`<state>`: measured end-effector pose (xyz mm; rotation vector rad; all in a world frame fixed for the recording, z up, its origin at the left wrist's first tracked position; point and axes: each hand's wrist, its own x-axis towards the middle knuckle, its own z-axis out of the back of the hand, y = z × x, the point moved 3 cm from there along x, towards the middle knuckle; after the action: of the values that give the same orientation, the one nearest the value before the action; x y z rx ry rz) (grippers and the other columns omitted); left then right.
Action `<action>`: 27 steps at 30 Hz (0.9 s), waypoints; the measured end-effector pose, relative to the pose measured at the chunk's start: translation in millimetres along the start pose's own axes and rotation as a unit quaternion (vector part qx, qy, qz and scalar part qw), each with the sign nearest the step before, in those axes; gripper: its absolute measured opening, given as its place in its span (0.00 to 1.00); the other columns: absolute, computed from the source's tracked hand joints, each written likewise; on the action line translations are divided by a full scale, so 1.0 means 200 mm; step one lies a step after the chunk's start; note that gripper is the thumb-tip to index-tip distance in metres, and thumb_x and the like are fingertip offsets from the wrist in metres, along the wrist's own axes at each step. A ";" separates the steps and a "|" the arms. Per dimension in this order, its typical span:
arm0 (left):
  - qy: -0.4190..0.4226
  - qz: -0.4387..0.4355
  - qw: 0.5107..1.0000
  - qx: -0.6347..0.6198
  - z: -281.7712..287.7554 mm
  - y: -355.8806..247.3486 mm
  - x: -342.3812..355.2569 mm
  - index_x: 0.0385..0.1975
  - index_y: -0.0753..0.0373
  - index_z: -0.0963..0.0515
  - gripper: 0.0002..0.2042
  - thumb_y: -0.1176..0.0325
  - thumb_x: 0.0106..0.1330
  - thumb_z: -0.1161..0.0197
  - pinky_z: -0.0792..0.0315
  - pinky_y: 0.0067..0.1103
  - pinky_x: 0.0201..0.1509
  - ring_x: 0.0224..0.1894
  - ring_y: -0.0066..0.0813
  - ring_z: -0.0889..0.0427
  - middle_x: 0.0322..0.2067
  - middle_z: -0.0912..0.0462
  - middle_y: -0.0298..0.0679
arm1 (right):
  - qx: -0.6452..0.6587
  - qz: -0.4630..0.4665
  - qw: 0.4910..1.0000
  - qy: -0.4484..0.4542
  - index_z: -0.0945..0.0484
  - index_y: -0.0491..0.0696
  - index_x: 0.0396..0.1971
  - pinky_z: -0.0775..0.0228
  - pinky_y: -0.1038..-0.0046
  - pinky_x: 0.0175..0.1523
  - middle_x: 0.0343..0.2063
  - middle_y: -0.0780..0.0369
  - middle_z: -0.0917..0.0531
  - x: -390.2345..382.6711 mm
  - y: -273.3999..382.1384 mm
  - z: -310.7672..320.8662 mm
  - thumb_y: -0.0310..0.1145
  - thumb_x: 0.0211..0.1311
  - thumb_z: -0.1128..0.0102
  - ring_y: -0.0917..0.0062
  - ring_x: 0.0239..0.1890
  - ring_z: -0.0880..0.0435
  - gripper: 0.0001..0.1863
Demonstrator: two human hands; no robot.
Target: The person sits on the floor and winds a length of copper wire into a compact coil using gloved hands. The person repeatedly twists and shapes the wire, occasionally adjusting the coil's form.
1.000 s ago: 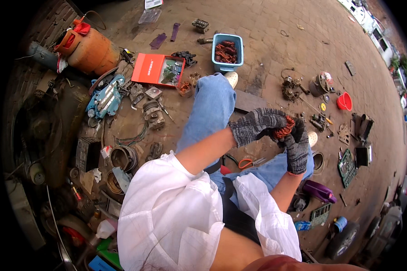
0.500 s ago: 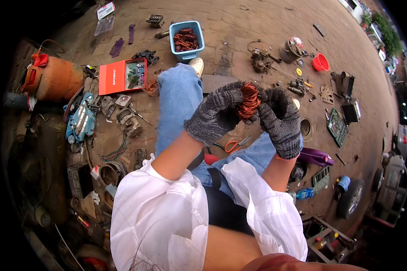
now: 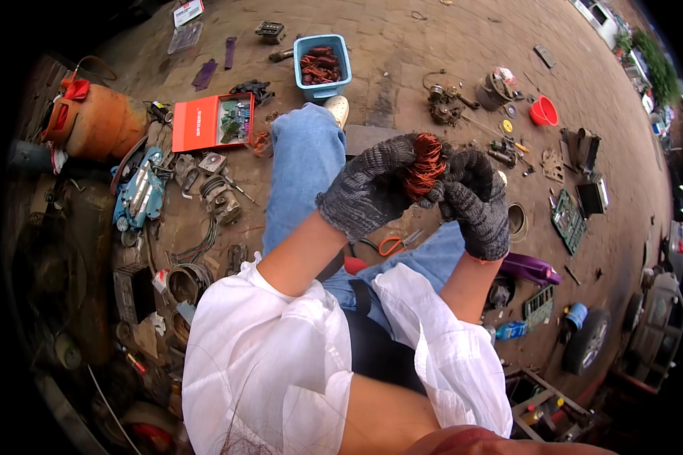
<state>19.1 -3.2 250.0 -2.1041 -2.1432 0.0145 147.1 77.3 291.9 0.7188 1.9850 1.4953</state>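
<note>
My left hand [image 3: 367, 186], in a grey knit glove, is closed on a bundle of reddish copper wire [image 3: 423, 165] held up over my lap. My right hand [image 3: 474, 205], gloved alike, is closed on the right side of the same bundle, its fingertips touching it near my left fingers. Orange-handled scissors [image 3: 391, 245] lie on the paving below, between my legs. Beyond my left foot is a blue plastic tub [image 3: 345, 76] holding reddish copper scrap [image 3: 319, 67].
An orange gas cylinder [image 3: 106, 120], open red box [image 3: 201, 129] and blue metal part [image 3: 133, 193] are at left. A red bucket [image 3: 543, 111], green tool tray [image 3: 565, 220], purple container [image 3: 527, 269] and loose tyre [image 3: 588, 341] are at right, among scattered metal parts.
Both hands have raised the copper bundle and turned it so more wire shows. The view has swung, shifting the ground and its objects in the picture.
</note>
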 end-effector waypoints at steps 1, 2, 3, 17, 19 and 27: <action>-0.021 -0.012 0.999 0.023 0.00 0.00 0.00 0.49 0.64 0.31 0.17 0.69 0.59 0.48 0.32 0.32 0.52 0.50 0.36 0.28 0.47 0.27 0.42 | -0.026 -0.004 1.000 -0.007 0.29 0.43 0.37 0.36 0.82 0.22 0.25 0.63 0.22 0.00 0.01 0.00 0.25 0.47 0.38 0.83 0.19 0.27 0.15; -0.043 -0.023 0.998 0.046 0.00 0.01 -0.01 0.48 0.63 0.30 0.16 0.70 0.58 0.47 0.32 0.34 0.51 0.49 0.36 0.28 0.47 0.27 0.42 | -0.053 -0.008 0.998 -0.014 0.29 0.43 0.37 0.36 0.82 0.22 0.25 0.63 0.22 0.00 0.02 0.00 0.25 0.47 0.38 0.82 0.19 0.27 0.15; -0.043 -0.029 0.997 0.059 0.00 0.01 -0.01 0.48 0.63 0.30 0.16 0.70 0.58 0.47 0.32 0.34 0.51 0.49 0.36 0.28 0.47 0.27 0.42 | -0.067 -0.002 0.998 -0.015 0.28 0.43 0.37 0.36 0.82 0.22 0.25 0.62 0.22 -0.01 0.03 -0.01 0.25 0.48 0.39 0.83 0.19 0.27 0.14; 0.004 -0.182 0.823 0.538 -0.03 -0.05 -0.06 0.49 0.67 0.33 0.16 0.72 0.62 0.48 0.30 0.26 0.51 0.49 0.32 0.28 0.46 0.27 0.43 | -0.387 0.265 0.879 -0.090 0.24 0.44 0.31 0.31 0.79 0.34 0.25 0.62 0.21 -0.09 0.23 -0.08 0.25 0.48 0.39 0.79 0.28 0.22 0.08; -0.013 -0.090 0.959 0.268 -0.04 -0.05 -0.05 0.48 0.67 0.32 0.15 0.72 0.62 0.49 0.30 0.25 0.51 0.49 0.31 0.28 0.46 0.27 0.43 | -0.465 0.261 0.843 -0.071 0.23 0.46 0.29 0.30 0.75 0.31 0.24 0.61 0.22 -0.11 0.32 -0.14 0.25 0.44 0.37 0.72 0.27 0.21 0.09; -0.100 -0.079 0.941 0.313 -0.04 -0.04 -0.06 0.44 0.66 0.29 0.16 0.66 0.59 0.44 0.28 0.25 0.44 0.42 0.32 0.24 0.40 0.25 0.41 | -0.609 0.432 0.664 -0.034 0.22 0.46 0.27 0.29 0.74 0.32 0.24 0.59 0.21 -0.08 0.36 -0.19 0.25 0.38 0.33 0.69 0.26 0.21 0.12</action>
<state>11.6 -15.2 258.7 -1.6086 -2.0289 0.8096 138.6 58.4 372.2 1.0125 0.0778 2.6971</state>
